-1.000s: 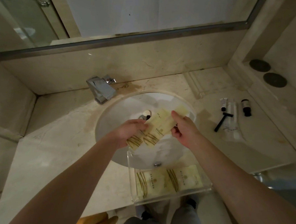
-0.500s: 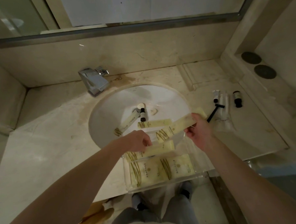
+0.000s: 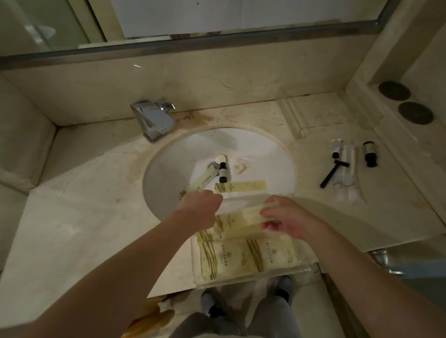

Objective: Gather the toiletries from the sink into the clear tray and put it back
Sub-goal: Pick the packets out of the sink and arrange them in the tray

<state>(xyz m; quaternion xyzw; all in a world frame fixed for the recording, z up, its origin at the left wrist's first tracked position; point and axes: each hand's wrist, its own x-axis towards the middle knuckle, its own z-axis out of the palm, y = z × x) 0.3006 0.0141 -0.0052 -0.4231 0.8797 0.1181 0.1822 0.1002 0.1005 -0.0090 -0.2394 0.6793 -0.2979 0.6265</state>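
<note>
One square chrome tap [image 3: 154, 119] is seen at the left rear of the round white sink basin [image 3: 262, 151]. In the basin, one long pale yellow sachet [image 3: 200, 181] lies slanted beside one small dark bottle [image 3: 222, 172], and one more flat pale yellow packet [image 3: 241, 186] lies across the near part of the bowl. The left hand [image 3: 202, 211] is held above the near rim of the basin, its fingers curled onto the left end of a pale yellow packet with green stripes [image 3: 236, 221]; how many packets are gripped cannot be told. One clear acrylic tray [image 3: 253, 277] sits on the front edge of the beige marble counter [image 3: 77, 228], and two wide pale yellow packets [image 3: 247, 256] lie side by side in it. The right hand [image 3: 284, 218] is seen over the tray's far edge, with its fingers pinching the right end of the striped packet. Further right on the counter are one small white tube [image 3: 336, 148], one black razor [image 3: 332, 173], one clear wrapped item [image 3: 347, 177] and one dark bottle [image 3: 369, 153]. Two dark round discs [image 3: 404, 102] sit on the raised ledge.
</note>
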